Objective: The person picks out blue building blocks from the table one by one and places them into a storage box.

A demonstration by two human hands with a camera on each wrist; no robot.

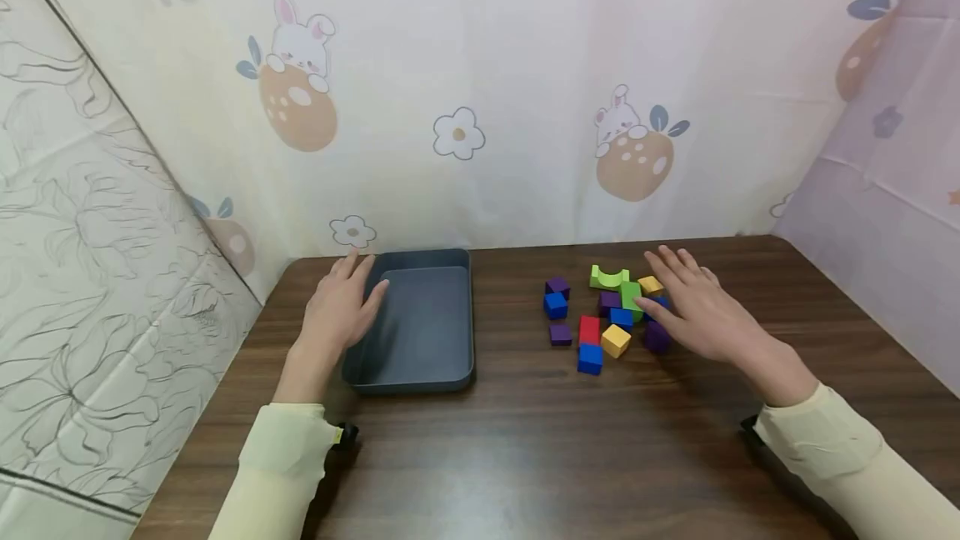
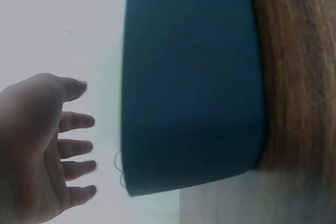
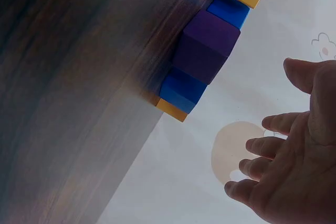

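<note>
A loose cluster of small, solid-coloured blocks (image 1: 589,330) in blue, purple, yellow, red and green, with a lime arch-cut piece (image 1: 609,280), sits on the dark brown wood-grain tabletop (image 1: 510,457) to the right of the slate-grey, shallow rectangular tray (image 1: 423,323), whose flat floor lies in plain view. The left hand (image 1: 336,308) covers part of the tray's left rim, the left wrist view cuts the tray off at the top, and a blue block (image 1: 658,303) on the cluster's side away from the tray is partly hidden by the right hand (image 1: 699,313). Both grips are wide, backs upward and thumbs spread from the fingers; whether either touches anything I cannot tell.
</note>
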